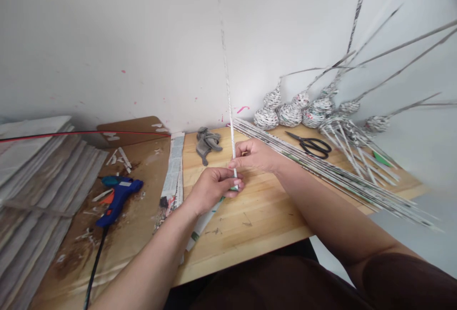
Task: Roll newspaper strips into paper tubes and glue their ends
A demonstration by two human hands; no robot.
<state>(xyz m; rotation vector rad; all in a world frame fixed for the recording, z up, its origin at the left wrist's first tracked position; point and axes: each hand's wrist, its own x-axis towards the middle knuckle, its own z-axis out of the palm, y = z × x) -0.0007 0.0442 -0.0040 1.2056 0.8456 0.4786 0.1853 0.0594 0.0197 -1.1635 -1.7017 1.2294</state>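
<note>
A long thin rolled paper stick stands nearly upright over the wooden table. My left hand pinches its lower end, where a partly unrolled paper strip trails down toward the table's front edge. Just above, my right hand has its thumb and fingers closed at the stick's lower part. Left of my hands lie flat newspaper strips.
Black scissors and a bundle of paper sticks lie at right, before woven paper figures. A grey cloth lies behind my hands. At left are a blue glue gun and stacked newspapers.
</note>
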